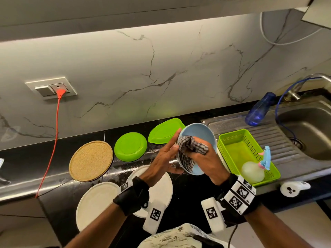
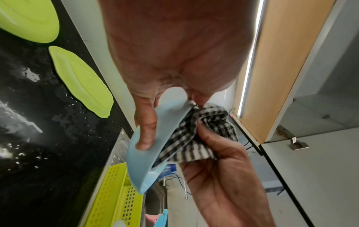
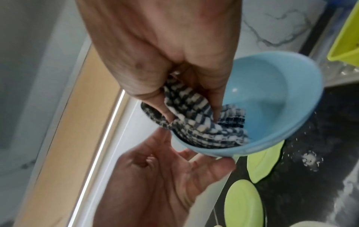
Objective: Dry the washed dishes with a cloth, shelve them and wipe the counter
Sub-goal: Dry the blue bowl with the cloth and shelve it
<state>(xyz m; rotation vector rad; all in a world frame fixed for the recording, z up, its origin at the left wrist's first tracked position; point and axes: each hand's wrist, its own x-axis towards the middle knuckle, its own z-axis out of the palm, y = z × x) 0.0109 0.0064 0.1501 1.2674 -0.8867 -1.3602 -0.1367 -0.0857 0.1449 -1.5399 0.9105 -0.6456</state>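
A light blue bowl point(image 1: 206, 135) is held tilted above the black counter point(image 1: 59, 194), its inside facing me. My left hand point(image 1: 166, 156) grips it from the left, fingers along its back and rim, thumb at the lower edge. My right hand point(image 1: 206, 161) grips a bunched black-and-white checked cloth point(image 1: 189, 145) and presses it into the bowl. The left wrist view shows the bowl point(image 2: 136, 161) edge-on, a finger of my left hand point(image 2: 145, 130) on its outer side and the cloth point(image 2: 194, 138) behind. In the right wrist view the cloth point(image 3: 204, 127) lies inside the bowl point(image 3: 272, 86).
On the wet counter lie a round green plate point(image 1: 130, 146), a leaf-shaped green plate point(image 1: 163, 132), a cork mat point(image 1: 91, 161) and two white plates point(image 1: 97, 201). A green basket point(image 1: 232, 140) with a spray bottle point(image 1: 252, 171) sits on the drainboard beside the sink point(image 1: 308, 133). A red cord point(image 1: 53, 140) hangs left.
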